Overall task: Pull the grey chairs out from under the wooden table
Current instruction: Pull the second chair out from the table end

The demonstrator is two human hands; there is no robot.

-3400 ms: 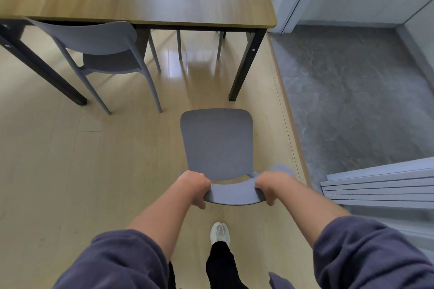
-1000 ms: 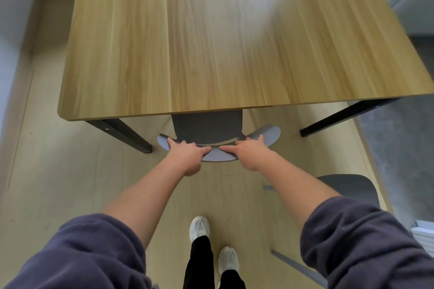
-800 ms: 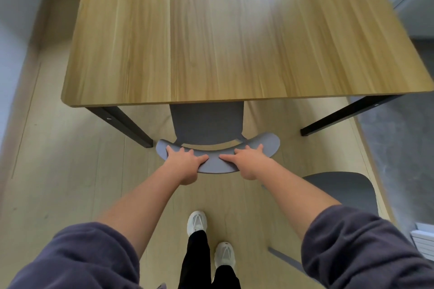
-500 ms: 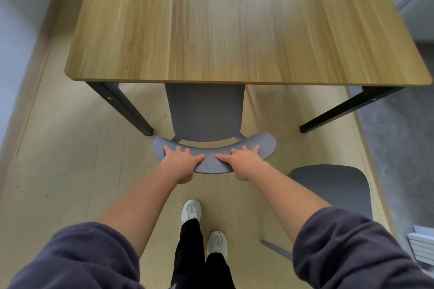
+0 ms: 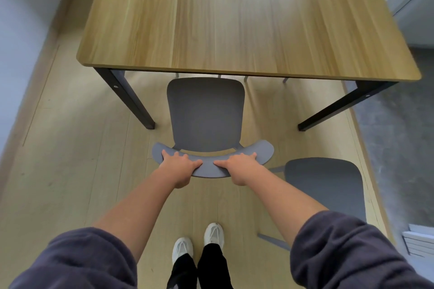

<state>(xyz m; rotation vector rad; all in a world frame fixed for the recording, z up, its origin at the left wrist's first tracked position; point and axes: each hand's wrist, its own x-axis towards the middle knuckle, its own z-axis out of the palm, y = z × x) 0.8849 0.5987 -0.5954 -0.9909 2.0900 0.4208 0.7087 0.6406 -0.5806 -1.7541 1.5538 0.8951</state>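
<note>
both hands, left hand and right hand, clamp a grey chair backrest just clear of the wooden table; second chair right of it; pale plank floor.

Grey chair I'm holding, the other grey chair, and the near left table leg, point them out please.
held grey chair (image 5: 205, 112), head view, middle of seat
other grey chair (image 5: 325, 185), head view, seat surface
near left table leg (image 5: 128, 98), head view, mid-leg
</note>
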